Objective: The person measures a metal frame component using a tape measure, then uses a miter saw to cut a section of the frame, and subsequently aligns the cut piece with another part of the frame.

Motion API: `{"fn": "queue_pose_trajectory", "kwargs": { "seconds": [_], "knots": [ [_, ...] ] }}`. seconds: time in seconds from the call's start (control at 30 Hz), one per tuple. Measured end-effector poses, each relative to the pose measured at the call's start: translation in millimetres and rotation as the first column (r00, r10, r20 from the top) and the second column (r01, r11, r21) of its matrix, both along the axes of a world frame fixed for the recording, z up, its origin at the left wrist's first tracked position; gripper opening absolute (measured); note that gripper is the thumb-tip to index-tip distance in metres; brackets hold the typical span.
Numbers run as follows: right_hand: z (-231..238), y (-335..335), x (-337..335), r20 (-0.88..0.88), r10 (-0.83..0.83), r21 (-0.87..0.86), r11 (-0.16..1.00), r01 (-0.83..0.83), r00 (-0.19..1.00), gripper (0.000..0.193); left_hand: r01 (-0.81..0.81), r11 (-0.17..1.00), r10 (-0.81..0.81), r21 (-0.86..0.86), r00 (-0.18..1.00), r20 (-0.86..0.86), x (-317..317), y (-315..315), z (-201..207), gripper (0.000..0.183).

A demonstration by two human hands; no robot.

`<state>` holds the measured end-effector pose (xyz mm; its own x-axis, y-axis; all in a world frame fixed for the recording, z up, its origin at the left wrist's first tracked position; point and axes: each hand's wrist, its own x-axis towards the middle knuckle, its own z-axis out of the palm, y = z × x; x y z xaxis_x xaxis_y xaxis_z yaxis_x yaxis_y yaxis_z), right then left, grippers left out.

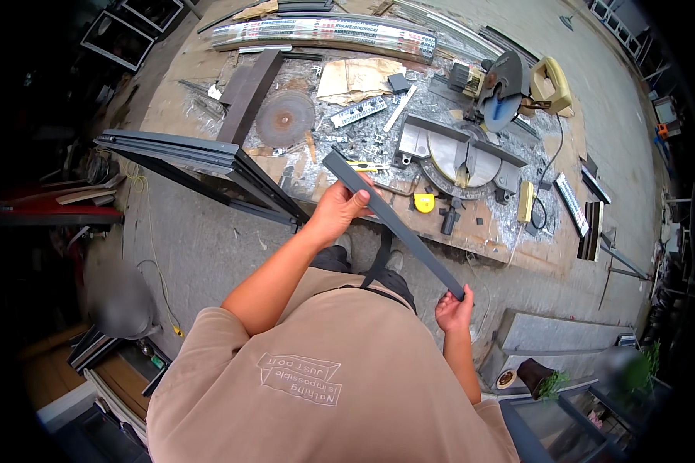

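Note:
A long, dark grey metal profile bar (pixel 409 239) slants across in front of my body, its upper left end over the workbench edge. My left hand (pixel 343 207) grips it near that end, thumb on top and fingers wrapped beneath. At the lower right end, my right hand (pixel 454 309) pinches the bar's tip. Just beyond the bar lie a yellow tape measure (pixel 424 202) and a yellow utility knife (pixel 367 166). The miter saw (pixel 465 158) stands on the bench to the right, its blade (pixel 505 91) raised above the base.
A dark metal frame (pixel 208 166) leans on the workbench (pixel 502 243) at the left. On the bench are a loose saw blade (pixel 286 119), a brown beam (pixel 252 96), cardboard (pixel 363 79) and wrapped profiles (pixel 324 32). Metal shavings are scattered around. A black cable (pixel 550 166) trails beside the saw.

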<state>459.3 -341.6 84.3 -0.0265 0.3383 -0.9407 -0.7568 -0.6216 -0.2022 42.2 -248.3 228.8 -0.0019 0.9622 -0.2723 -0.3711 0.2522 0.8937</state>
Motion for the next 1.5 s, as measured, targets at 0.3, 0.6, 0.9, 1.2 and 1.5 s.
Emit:
{"fn": "queue_pose_trajectory", "kwargs": {
  "seconds": [0.3,0.6,0.9,1.2,1.5],
  "knots": [
    [-1.6,7.0,10.9,0.001,0.021,0.018,1.0,-0.021,1.0,0.047,-0.065,0.996,0.061,-0.053,0.996,-0.065,17.0,-4.2,4.6,0.039],
    [-2.7,11.1,32.0,0.001,-0.001,0.074,0.997,0.001,1.0,0.045,-0.143,0.982,0.137,-0.126,0.989,-0.052,35.0,-10.4,2.9,0.035],
    [13.2,26.2,42.0,-0.096,0.018,0.128,0.992,-0.006,0.995,0.048,0.092,0.996,-0.093,-0.007,0.994,-0.061,72.6,-13.8,7.4,0.039],
    [15.7,53.2,45.7,0.115,0.732,0.032,0.673,-0.739,0.672,0.061,-0.006,1.0,0.007,0.013,0.996,-0.09,101.3,-46.0,17.8,0.039],
    [126.3,104.5,-87.8,0.776,0.584,0.41,-0.18,-0.894,0.238,0.045,0.046,0.998,0.0,0.04,0.648,-0.761,68.8,-116.0,44.3,0.037]
  ]
}}
